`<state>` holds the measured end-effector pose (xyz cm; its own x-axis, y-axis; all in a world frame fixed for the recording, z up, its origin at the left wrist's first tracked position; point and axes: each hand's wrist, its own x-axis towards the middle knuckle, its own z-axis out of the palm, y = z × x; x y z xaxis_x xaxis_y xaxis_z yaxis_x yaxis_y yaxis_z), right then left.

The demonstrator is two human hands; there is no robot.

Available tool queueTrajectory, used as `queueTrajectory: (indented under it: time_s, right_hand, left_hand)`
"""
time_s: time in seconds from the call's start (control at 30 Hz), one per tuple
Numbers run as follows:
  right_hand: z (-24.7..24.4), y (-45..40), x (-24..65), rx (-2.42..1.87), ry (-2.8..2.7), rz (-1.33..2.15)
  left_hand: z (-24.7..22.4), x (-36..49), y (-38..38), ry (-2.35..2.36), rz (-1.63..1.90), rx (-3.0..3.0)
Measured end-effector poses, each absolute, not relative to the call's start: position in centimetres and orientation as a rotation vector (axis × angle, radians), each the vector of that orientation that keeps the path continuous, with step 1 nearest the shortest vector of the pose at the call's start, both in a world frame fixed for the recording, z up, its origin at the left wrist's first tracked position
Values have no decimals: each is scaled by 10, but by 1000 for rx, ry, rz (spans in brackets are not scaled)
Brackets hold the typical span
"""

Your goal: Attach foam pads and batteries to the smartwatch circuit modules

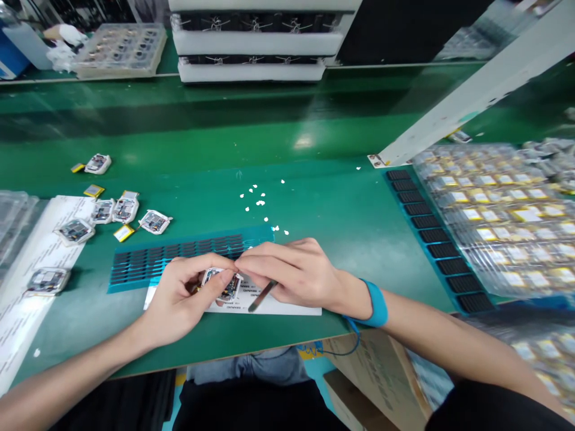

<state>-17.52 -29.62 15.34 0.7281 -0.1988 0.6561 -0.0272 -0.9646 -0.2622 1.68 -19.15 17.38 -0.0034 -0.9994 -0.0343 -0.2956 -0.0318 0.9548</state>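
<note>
My left hand (pixel 182 299) is closed around a small white housing with a circuit board (pixel 230 287) in it, its thumb lying across the board. My right hand (pixel 291 269) meets the housing's upper right edge with thumb and forefinger pinched together; whatever sits between those fingertips is hidden. Tucked under the curled fingers of that hand is a slim metal tool, apparently tweezers (pixel 263 296), its flat end pointing down and left. Beneath both hands lies a white printed sheet (pixel 296 303), beside a blue sheet of black strips (pixel 135 266).
Several similar housings (pixel 155 221) and yellow-edged battery cells (pixel 123 232) lie at left. White scraps (pixel 260 203) dot the green bench (pixel 332 209). Clear trays of cells (pixel 507 215) stand right, beside another black-strip sheet (pixel 433 236). A white post (pixel 462 90) slants overhead. A blue wrist strap's cord (pixel 354 344) hangs down.
</note>
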Motion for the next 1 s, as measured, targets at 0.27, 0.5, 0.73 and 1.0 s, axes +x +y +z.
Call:
queueTrajectory:
  time_s: [0.27, 0.5, 0.73, 1.0]
  right_hand:
    - [159, -324, -178, -2681, 622, -1136]
    - [158, -332, -179, -2786, 665, -933]
    - [167, -301, -183, -3126, 50, -1098]
    - [169, -302, -181, -3205, 64, -1056]
  left_hand:
    - [171, 16, -194, -1269, -1121, 1519]
    - [168, 15, -188, -1250, -1079, 1501]
    - [168, 12, -182, -1277, -1111, 1431]
    - [167, 9, -181, -1274, -1185, 1395]
